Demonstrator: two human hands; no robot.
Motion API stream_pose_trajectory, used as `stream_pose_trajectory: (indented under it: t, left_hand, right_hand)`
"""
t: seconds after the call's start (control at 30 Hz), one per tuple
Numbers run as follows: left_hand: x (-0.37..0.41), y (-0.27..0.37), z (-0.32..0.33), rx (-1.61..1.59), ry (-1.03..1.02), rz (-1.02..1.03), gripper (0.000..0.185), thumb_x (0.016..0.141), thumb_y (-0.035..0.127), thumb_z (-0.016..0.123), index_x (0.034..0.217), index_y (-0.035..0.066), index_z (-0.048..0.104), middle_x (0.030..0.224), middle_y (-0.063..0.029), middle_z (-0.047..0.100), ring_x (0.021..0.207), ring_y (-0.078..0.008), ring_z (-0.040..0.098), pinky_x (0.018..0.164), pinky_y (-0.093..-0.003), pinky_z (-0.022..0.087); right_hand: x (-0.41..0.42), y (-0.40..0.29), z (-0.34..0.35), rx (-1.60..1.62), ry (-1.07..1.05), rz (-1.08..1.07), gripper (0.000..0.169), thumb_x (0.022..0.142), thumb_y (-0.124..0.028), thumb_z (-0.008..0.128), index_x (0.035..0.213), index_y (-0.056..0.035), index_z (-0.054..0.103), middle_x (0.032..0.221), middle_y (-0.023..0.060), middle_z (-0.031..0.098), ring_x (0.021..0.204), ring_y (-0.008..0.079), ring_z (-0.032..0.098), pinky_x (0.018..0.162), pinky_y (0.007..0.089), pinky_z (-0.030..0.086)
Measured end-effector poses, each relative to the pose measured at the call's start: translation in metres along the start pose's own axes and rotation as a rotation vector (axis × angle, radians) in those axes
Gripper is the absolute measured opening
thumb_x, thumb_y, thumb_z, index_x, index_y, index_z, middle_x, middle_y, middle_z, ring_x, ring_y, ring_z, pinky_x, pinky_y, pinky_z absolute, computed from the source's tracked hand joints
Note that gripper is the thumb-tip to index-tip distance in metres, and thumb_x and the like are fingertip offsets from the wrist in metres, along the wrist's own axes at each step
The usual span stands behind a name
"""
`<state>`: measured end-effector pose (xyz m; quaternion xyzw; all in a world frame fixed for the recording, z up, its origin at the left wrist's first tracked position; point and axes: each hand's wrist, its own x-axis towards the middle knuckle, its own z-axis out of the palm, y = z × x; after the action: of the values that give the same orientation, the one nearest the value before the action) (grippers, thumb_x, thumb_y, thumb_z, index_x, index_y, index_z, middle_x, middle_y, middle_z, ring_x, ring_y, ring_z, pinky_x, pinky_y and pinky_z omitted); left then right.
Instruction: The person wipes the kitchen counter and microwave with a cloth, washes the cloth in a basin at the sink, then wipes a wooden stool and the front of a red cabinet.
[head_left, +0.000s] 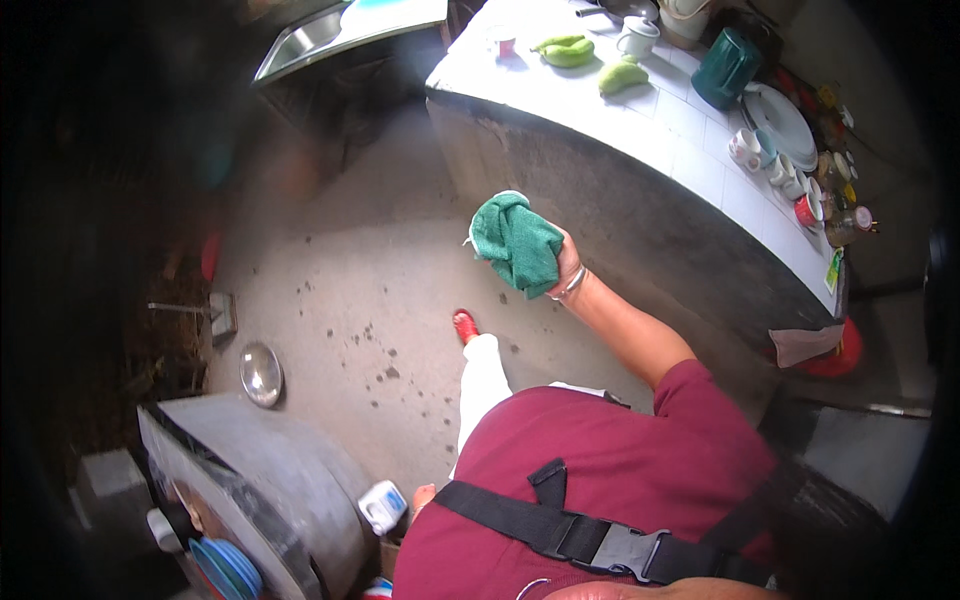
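Observation:
My right hand is stretched out in front of me at the side of the tiled counter, with a metal bangle at the wrist. It grips a bunched green cloth with a white edge, held above the floor. Only a small bit of my left hand shows past my maroon shirt, beside a white plastic jug. My body hides the rest, so its fingers cannot be made out.
A white-tiled counter curves along the right, bearing green vegetables, a dark green jug and several mugs. A steel sink stands ahead. A metal bowl lies on the spotted concrete floor, near a grey rounded structure.

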<state>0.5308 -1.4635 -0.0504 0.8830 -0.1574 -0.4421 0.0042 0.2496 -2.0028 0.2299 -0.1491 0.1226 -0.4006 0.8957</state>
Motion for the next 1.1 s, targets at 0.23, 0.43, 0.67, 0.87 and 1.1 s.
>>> stream_pose_trajectory:
  t: [0.23, 0.43, 0.67, 0.87, 1.1]
  left_hand:
    - [0.180, 0.198, -0.158, -0.044, 0.144, 0.202, 0.031, 0.081, 0.032, 0.054, 0.084, 0.002, 0.064, 0.088, -0.0180, 0.064, 0.086, -0.0309, 0.061, 0.075, -0.0401, 0.046]
    - [0.225, 0.484, -0.312, -0.221, 0.251, 0.552, 0.022, 0.085, 0.022, 0.054, 0.093, 0.002, 0.058, 0.082, -0.0078, 0.062, 0.077, -0.0153, 0.057, 0.071, -0.0295, 0.046]
    - [0.227, 0.687, -0.384, -0.301, 0.189, 0.790, 0.020, 0.086, 0.018, 0.055, 0.097, 0.002, 0.058, 0.086, -0.0045, 0.061, 0.079, -0.0105, 0.054, 0.073, -0.0262, 0.045]
    - [0.258, 0.750, -0.438, -0.371, 0.078, 0.647, 0.020, 0.085, 0.017, 0.055, 0.098, 0.002, 0.058, 0.086, -0.0026, 0.061, 0.081, -0.0092, 0.055, 0.073, -0.0242, 0.044]
    - [0.314, 0.850, -0.506, -0.451, 0.085, 0.695, 0.018, 0.086, 0.015, 0.054, 0.098, 0.002, 0.059, 0.086, -0.0030, 0.062, 0.082, -0.0102, 0.055, 0.075, -0.0244, 0.044]
  right_hand:
    - [0.183, -0.062, 0.022, -0.086, -0.016, -0.109, 0.040, 0.090, -0.030, 0.040, 0.117, -0.0015, 0.049, 0.111, 0.0151, 0.056, 0.098, 0.0304, 0.057, 0.084, 0.0410, 0.047]
    - [0.317, -0.134, 0.026, -0.092, 0.067, -0.180, 0.041, 0.091, -0.032, 0.035, 0.115, -0.0020, 0.049, 0.109, 0.0129, 0.057, 0.098, 0.0241, 0.056, 0.086, 0.0349, 0.046]
    - [0.514, -0.222, -0.003, -0.281, 0.135, -0.326, 0.032, 0.093, -0.031, 0.039, 0.100, -0.0041, 0.055, 0.085, 0.0052, 0.061, 0.069, 0.0143, 0.060, 0.063, 0.0265, 0.050]
    - [0.706, -0.289, -0.007, -0.308, 0.286, -0.497, 0.020, 0.090, -0.023, 0.048, 0.095, -0.0048, 0.056, 0.080, 0.0036, 0.058, 0.066, 0.0125, 0.057, 0.057, 0.0260, 0.049]
    - [0.847, -0.321, 0.014, -1.442, 0.433, -0.740, 0.033, 0.089, -0.033, 0.047, 0.100, -0.0030, 0.053, 0.092, 0.0121, 0.057, 0.084, 0.0228, 0.050, 0.078, 0.0314, 0.040]
